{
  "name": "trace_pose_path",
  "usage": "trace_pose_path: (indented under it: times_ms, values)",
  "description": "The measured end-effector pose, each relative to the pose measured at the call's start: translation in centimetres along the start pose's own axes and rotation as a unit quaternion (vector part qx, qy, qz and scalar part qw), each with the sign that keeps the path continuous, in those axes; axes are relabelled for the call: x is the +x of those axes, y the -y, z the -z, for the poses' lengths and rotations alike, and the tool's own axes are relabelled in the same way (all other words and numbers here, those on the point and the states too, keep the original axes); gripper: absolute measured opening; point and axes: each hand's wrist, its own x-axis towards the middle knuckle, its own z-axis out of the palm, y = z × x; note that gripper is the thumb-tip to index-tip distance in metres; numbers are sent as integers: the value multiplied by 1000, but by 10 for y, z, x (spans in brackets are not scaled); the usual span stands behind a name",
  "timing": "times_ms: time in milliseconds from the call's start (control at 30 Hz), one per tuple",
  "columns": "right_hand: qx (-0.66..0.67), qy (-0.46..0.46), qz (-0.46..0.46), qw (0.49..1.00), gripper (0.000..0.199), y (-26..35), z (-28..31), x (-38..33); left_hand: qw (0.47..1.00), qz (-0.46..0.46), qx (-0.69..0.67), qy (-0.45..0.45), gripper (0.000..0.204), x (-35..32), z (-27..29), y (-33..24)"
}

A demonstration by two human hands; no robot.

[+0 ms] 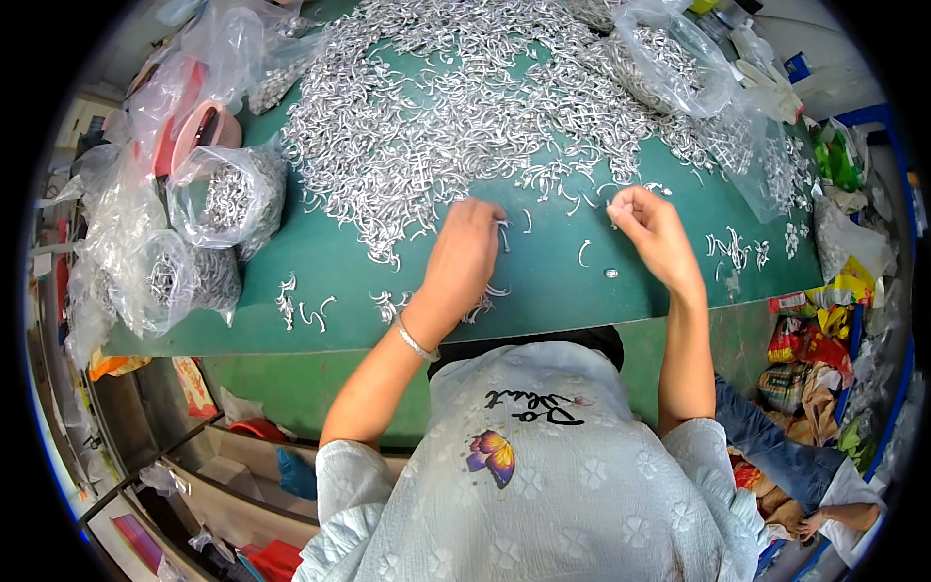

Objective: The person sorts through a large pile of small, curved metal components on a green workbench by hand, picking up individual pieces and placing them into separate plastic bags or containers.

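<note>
A large heap of small curved silver metal pieces spreads over the green tabletop. My left hand is at the heap's near edge, fingers closed in a pinch. From its fingertips a small curved silver piece sticks out. My right hand is raised a little to the right, thumb and fingertips pressed together; a tiny silver bit seems to show there, too small to name. Between the hands lie one loose curved piece and a small silver part. Under my left wrist, more pieces are partly hidden.
Clear plastic bags of silver pieces stand at the left beside a pink container. Another filled bag lies at the back right. Small groups of pieces sit near the right edge. A seated person's leg shows at lower right.
</note>
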Motion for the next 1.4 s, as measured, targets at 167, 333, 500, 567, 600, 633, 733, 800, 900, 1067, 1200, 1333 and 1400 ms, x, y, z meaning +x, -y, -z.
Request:
trace_pose_path:
  times_ms: [167,333,500,567,600,633,733,800,900,1067,1200,1333,1400]
  values:
    - [385,110,-85,912,9,-3,9,0,920,237,-312,-14,17,9,2,0]
    - [72,-43,-14,996,15,-10,-7,13,992,116,-52,-28,12,-3,7,-8]
    - [-365,-101,108,919,20,-4,-35,20,993,119,-17,4,16,-8,-4,-26]
    - [-375,-80,105,918,18,-2,-36,19,992,122,-14,12,19,-8,-4,-31]
    - [-381,-70,102,916,18,-1,-36,18,993,117,0,17,20,-9,-5,-30]
    - [-386,-71,107,913,18,-1,-36,17,993,111,13,22,21,-11,-7,-28]
    - [-380,-81,105,915,17,-2,-34,14,994,95,55,31,20,-13,-11,-26]
    - [-346,-95,80,930,15,-4,-30,12,993,87,71,26,19,-13,-12,-24]
    - [-240,-135,170,946,13,-13,-18,17,994,105,25,-4,19,-13,-9,-20]
    - [-101,-116,19,988,15,-6,-5,9,868,324,-377,-9,17,-2,12,-7]
    - [-287,-94,109,947,16,-11,-24,4,746,372,-552,-10,18,-1,11,2]
    - [-359,-68,120,923,15,-10,-31,1,678,376,-631,-26,18,-7,6,3]
    - [-279,-80,135,947,15,-14,-24,3,652,375,-658,-42,19,-7,7,-1]
